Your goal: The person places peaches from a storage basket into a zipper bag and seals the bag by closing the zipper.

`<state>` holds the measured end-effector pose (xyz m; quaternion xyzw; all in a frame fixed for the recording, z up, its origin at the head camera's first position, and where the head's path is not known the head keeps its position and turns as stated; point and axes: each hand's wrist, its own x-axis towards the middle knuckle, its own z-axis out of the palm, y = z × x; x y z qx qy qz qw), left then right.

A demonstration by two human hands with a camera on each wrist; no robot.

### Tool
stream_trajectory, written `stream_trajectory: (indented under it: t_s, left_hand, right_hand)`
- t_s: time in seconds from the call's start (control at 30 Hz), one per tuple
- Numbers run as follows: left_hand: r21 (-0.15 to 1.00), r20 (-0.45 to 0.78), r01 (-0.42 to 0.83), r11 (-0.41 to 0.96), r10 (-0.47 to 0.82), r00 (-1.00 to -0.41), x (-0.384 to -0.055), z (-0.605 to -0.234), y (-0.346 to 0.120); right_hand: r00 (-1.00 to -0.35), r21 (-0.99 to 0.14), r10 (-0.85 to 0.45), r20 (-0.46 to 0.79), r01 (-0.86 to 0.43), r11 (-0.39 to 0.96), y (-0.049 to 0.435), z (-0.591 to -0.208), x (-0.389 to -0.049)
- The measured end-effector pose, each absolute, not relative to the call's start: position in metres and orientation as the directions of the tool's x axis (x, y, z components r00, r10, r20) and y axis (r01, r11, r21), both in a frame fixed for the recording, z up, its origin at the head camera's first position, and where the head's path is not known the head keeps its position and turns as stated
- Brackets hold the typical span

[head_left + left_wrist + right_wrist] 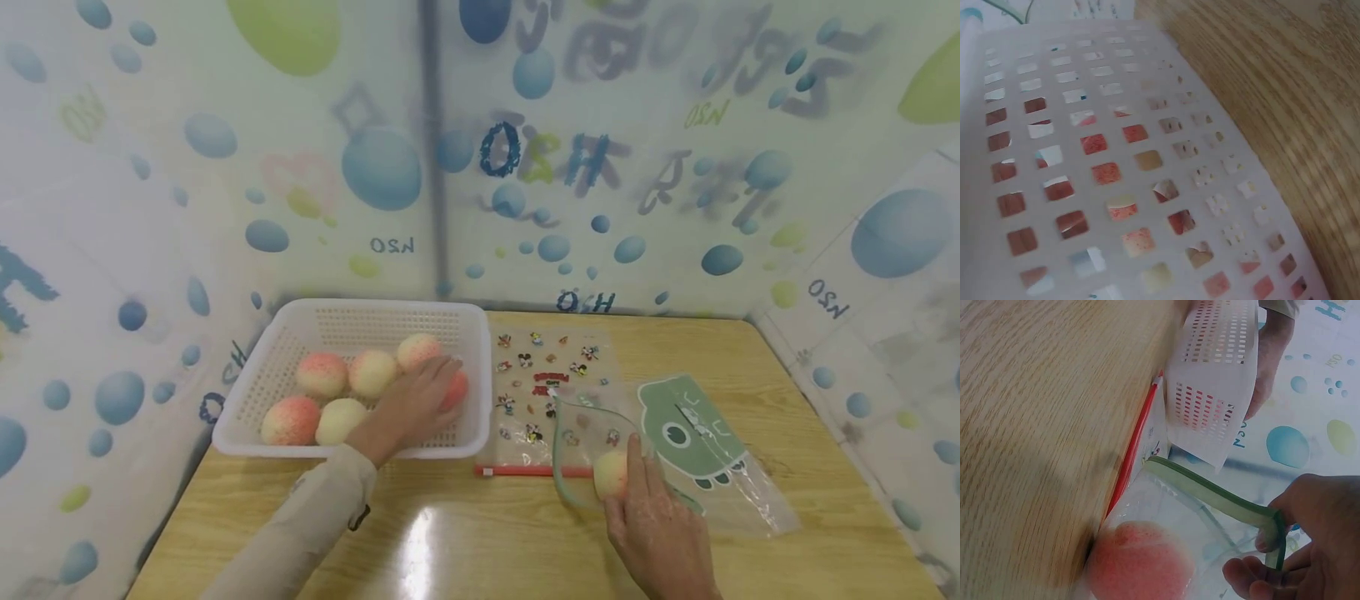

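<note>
Inside the white perforated basket several peaches lie, yellow blushed with red. My left hand reaches over the basket's near rim and grips a red peach at its right end; the thumb is hidden. In the left wrist view the basket wall hides that hand. My right hand pinches the green zip edge of a clear zip bag with a green dinosaur print, as the right wrist view shows. The bag's mouth gapes, and one peach lies inside it.
A second clear zip bag, printed with small cartoon figures and edged with a red zip, lies flat between the basket and the dinosaur bag. All stand on a wooden table. A wall covering with blue and green dots encloses the far side.
</note>
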<state>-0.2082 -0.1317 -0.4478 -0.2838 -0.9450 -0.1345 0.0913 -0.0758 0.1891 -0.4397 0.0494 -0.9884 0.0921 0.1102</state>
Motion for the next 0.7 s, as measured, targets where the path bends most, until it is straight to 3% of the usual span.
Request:
stream_trajectory:
  t_s: [0.23,0.7]
  left_hand:
    - [0.17,0.25,0.555,0.815,0.509,-0.824,-0.214,-0.457,-0.134]
    - [0.09,0.32,0.603,0.792,0.551,-0.771,-0.218,-0.465,-0.135]
  right_hand:
    - [-0.972,-0.172,-0.076,0.221,-0.116,0.978,0.189,-0.441,-0.076]
    - [-0.974,-0.172,-0.078,0.213,-0.116,0.978,0.19,-0.442,-0.075]
